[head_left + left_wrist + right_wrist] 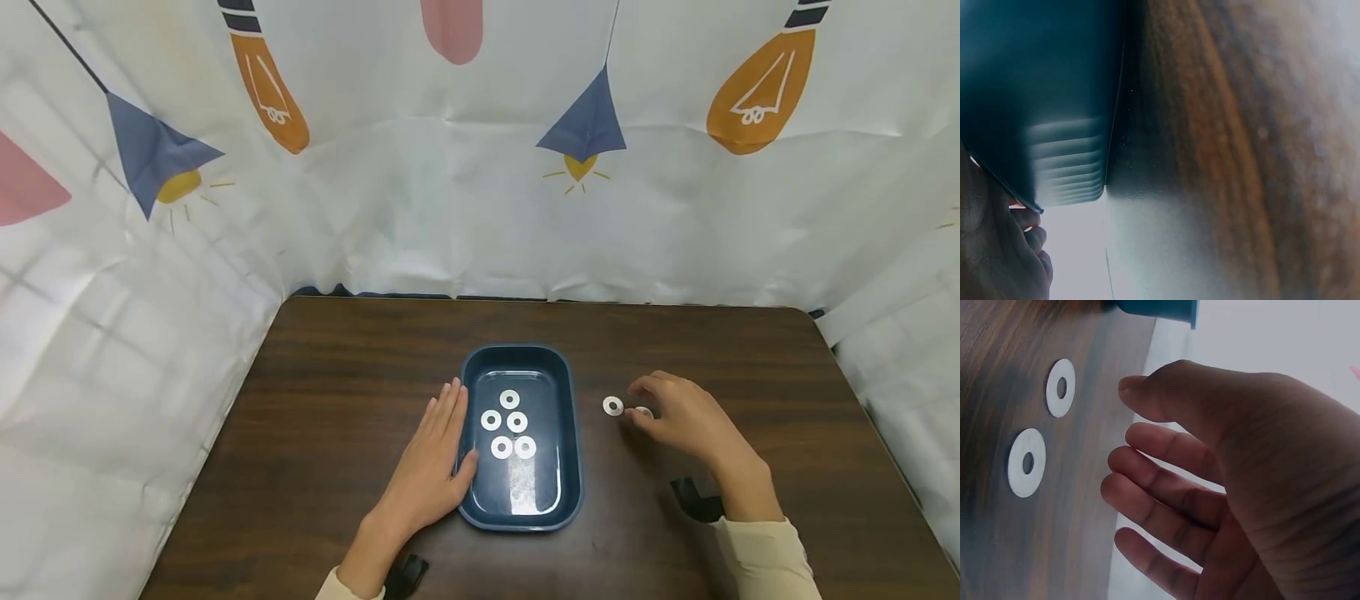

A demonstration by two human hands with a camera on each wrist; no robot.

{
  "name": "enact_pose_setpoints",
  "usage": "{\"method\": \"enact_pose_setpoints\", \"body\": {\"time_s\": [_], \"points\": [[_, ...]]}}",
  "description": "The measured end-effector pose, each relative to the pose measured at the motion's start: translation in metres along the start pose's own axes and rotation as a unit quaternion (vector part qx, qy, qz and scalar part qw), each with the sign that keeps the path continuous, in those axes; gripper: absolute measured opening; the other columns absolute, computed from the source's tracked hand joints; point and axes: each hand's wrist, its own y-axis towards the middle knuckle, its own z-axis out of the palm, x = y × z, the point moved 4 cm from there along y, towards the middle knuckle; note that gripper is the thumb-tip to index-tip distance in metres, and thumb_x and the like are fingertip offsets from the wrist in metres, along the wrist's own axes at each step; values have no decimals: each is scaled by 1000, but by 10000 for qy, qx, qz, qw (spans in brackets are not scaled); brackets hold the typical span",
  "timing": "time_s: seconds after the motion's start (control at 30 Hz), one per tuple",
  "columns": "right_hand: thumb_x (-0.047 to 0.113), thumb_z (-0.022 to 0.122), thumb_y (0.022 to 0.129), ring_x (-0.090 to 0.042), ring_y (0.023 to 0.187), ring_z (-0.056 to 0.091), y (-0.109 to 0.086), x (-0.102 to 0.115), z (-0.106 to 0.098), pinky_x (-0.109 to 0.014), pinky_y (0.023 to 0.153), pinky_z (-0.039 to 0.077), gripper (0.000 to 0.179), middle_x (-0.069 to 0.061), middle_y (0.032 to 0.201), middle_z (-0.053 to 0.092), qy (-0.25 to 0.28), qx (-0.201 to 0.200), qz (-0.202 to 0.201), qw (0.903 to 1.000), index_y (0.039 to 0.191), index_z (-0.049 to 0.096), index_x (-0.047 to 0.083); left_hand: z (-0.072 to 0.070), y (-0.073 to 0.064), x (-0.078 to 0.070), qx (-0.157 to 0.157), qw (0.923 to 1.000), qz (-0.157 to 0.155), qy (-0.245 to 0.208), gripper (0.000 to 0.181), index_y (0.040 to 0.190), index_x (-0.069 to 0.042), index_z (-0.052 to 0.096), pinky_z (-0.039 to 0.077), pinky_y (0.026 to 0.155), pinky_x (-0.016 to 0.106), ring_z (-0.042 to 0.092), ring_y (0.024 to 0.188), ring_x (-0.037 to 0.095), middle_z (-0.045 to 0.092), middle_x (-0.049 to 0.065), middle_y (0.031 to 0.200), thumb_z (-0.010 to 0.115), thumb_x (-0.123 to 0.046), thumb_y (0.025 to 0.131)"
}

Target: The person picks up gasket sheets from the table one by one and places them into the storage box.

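Note:
My left hand [427,471] rests with straight fingers along the left rim of a dark blue rectangular tray [551,396], its thumb over the edge. Inside the tray lie several flat white washers, among them a top one [516,399]. To the tray's right, two more washers lie on the table: a left one [619,408] and a right one [647,412], partly covered by my right hand [693,421]. That hand hovers over them, fingers loosely bent and thumb apart. In the right wrist view both washers, a nearer one [1016,464] and a farther one [1051,387], lie apart from the fingertips.
A dark brown wooden table [322,392] carries everything. White cloth [450,225] printed with lamps and bulbs hangs behind it and at the sides. A black strap [697,500] sits by the right wrist, another [407,575] by the left.

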Motion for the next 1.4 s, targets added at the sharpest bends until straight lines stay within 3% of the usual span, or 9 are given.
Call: {"method": "enact_pose_setpoints", "body": {"time_s": [0.33, 0.7, 0.9, 1.07, 1.27, 1.4], "points": [[24, 81, 91, -27, 94, 72, -11, -12, 17, -53, 80, 61, 29, -10, 111, 75, -195, -73, 341, 9992, 114, 76, 8, -1, -4, -2, -27, 9999, 69, 90, 89, 171, -14, 11, 20, 137, 48, 4, 169, 17, 10, 4, 181, 63, -33, 102], [24, 80, 91, -22, 84, 70, -13, -19, 26, -50, 73, 59, 25, -8, 101, 75, -383, -454, 432, 9973, 108, 77, 7, -1, -1, -1, -48, 10000, 48, -52, 89, 172, -17, 9, -10, 133, 20, 1, 169, 15, 8, 3, 181, 62, -34, 103], [24, 79, 92, -29, 86, 72, -16, -22, 30, -56, 75, 59, 25, -13, 103, 75, -388, -496, 709, 9955, 107, 77, 4, -1, -1, -1, -28, 10000, 54, -33, 89, 171, -16, 9, 3, 138, 32, 1, 169, 14, 8, 3, 181, 63, -34, 102], [25, 81, 91, -30, 85, 72, -17, -26, 30, -56, 71, 59, 24, -12, 101, 76, -310, -408, 950, 9942, 105, 78, 5, 0, -1, -2, -9, 9999, 56, -89, 89, 172, -16, 9, -4, 135, 24, 1, 169, 15, 9, 4, 181, 62, -35, 102], [27, 80, 92, -27, 85, 72, -13, -28, 31, -53, 68, 58, 24, -13, 100, 77, -194, -324, 1070, 9935, 104, 78, 6, -2, -1, -1, 6, 10000, 12, 35, 89, 172, -16, 9, 15, 138, 43, 1, 169, 15, 9, 4, 181, 62, -34, 102], [27, 80, 92, -27, 85, 73, -12, -29, 32, -51, 65, 58, 24, -13, 98, 78, -136, -220, 1162, 9929, 103, 78, 6, -2, 0, -1, 32, 10000, 5, 54, 89, 172, -16, 9, 18, 137, 47, 1, 169, 15, 8, 4, 181, 62, -35, 102]]}}
